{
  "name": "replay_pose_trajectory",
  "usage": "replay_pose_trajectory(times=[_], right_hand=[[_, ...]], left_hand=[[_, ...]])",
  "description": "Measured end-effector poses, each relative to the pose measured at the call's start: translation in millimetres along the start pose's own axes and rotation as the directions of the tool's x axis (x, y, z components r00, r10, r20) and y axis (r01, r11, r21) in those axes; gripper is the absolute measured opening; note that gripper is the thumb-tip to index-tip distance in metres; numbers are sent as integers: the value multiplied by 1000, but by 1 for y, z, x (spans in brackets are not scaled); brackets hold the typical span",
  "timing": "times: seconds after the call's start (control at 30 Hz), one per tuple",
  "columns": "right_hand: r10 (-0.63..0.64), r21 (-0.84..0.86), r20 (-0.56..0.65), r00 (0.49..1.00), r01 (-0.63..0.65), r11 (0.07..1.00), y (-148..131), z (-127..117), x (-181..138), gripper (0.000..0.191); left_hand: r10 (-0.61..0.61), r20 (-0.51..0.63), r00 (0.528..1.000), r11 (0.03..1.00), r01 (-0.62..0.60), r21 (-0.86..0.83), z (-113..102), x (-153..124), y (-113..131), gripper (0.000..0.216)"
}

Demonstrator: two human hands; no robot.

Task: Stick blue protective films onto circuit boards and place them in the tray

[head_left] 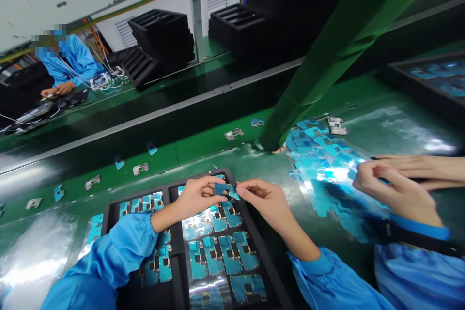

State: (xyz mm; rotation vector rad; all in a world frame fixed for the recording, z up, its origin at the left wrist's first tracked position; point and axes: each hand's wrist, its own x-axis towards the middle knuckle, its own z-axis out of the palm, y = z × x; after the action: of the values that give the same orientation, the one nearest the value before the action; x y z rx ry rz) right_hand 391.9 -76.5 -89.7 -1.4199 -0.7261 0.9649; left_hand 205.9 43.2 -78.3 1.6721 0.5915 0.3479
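Observation:
Over a black foam tray (175,271), my left hand (194,199) pinches a small circuit board (222,189) covered in blue film, between thumb and fingers. My right hand (267,199) comes from the right, with thumb and forefinger closed at the board's right edge; whether they grip the board itself or its film is too small to tell. Below, several blue-filmed boards (232,252) lie in rows in the tray's compartments. A clear plastic sheet (207,286) covers part of these rows and reflects light.
A co-worker's hands (395,174) work at right beside a heap of blue-filmed pieces (316,155). A green post (308,77) rises behind the tray. Single boards (141,168) lie along a green strip. Clear plastic (32,252) lies left; black trays (163,34) are stacked farther back.

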Motion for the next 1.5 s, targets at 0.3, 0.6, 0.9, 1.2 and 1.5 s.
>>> replay_pose_trajectory(times=[0.3,0.6,0.9,1.2,1.5], right_hand=[[12,-5,3,1000,-12,1000,2,-1,1,33],[14,-4,7,1000,-14,1000,0,1,1,30],[-33,-17,2,999,33,999,4,1,1,33],[-168,-217,71,983,180,960,10,0,-2,19],[-280,-318,159,947,318,893,1,0,-3,26]], left_hand=[[23,-6,1000,999,-23,23,0,1,5,43],[7,-28,1000,1000,-7,7,1,1,4,44],[-32,-31,999,999,33,11,1,0,-2,49],[-69,-55,996,998,69,-15,2,0,3,50],[-146,-35,989,978,139,-153,3,1,9,56]])
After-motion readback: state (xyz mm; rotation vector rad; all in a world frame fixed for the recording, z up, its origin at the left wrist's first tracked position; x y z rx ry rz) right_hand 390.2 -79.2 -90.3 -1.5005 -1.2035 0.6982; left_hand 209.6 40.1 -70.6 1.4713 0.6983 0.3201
